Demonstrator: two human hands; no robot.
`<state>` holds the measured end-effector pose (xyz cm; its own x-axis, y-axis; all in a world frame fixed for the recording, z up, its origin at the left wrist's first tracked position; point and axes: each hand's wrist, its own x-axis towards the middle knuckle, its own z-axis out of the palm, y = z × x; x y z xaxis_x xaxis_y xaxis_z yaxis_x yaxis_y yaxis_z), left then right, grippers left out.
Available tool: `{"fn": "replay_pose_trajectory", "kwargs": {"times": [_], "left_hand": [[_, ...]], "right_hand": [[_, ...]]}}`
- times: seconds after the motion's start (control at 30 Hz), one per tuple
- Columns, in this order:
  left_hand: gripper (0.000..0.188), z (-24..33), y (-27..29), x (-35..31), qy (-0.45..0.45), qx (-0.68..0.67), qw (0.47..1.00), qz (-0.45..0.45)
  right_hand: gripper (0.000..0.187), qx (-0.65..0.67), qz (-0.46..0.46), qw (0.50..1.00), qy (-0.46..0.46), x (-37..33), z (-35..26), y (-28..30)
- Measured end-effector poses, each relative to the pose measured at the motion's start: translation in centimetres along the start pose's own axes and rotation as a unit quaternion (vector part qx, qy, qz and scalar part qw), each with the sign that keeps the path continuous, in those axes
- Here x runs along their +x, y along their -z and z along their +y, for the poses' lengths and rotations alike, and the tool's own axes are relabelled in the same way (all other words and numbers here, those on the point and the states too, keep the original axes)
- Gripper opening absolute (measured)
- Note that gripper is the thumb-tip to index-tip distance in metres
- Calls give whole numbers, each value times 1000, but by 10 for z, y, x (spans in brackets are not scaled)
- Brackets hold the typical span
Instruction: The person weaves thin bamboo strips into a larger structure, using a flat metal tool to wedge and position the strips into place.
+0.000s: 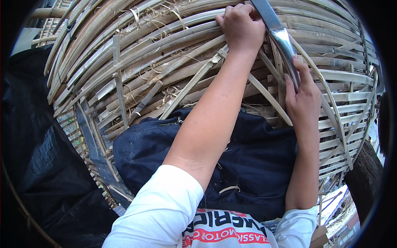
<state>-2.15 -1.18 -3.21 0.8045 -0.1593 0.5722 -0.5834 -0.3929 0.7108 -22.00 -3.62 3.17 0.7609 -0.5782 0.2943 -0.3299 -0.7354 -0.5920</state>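
From my feed, the left grip point(241, 25) is clenched into a fist at the top of the view, knuckles toward me, closed around the upper end of a long metal blade point(282, 41) where it meets the woven bamboo. I cannot see the handle itself inside the fist, only the steel coming out just to the right of it and running down and to the right.

The right grip point(303, 97) sits below and to the right of the left one. It is not closed into a fist: the thumb points up along the lower stretch of the blade and presses against its flat, and the palm rests against the bamboo strips beneath. Whether the remaining fingers wrap behind the blade I cannot tell, since they are hidden by the back of the hand.

Both grips work on a large rounded bamboo basket frame point(136, 62), made of broad curved slats crossed by thinner strips. It spreads out to the left of the left grip and all around both. The blade lies between the two grips, angled across the slats. Thin curled shavings point(142, 14) cling to the slats up and to the left of the left grip.

Below both grips, a dark blue cloth point(248, 165) covers the lap, with a few pale slivers on it. Far to the left of the grips lies a black plastic sheet point(37, 144). White sleeves point(161, 206) show at the lower edge.
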Motion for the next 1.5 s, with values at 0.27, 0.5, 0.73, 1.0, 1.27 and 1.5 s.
{"fn": "replay_pose_trajectory", "kwargs": {"times": [0.27, 0.5, 0.73, 1.0, 1.27, 1.5], "left_hand": [[18, -8, 3, -2, 10, 7, 1000, -25], [19, -3, 7, -5, 8, -7, 999, -39], [17, -2, 2, 1, -1, -2, 1000, -30], [12, -2, 8, -4, 6, 24, 998, -52], [30, 13, 4, -8, 33, 29, 995, -89], [34, 10, 19, 5, 12, 46, 996, -79]], "right_hand": [[40, -51, -12, 998, 21, 3, -6, 0], [41, -32, 10, 999, 18, -3, -5, -1], [39, -32, -5, 999, -1, 6, -4, 0], [46, -10, -17, 1000, 11, -4, 1, -6], [48, 42, 48, 996, -61, -5, -1, 15], [40, 39, 82, 987, -136, 7, 16, 19]]}}
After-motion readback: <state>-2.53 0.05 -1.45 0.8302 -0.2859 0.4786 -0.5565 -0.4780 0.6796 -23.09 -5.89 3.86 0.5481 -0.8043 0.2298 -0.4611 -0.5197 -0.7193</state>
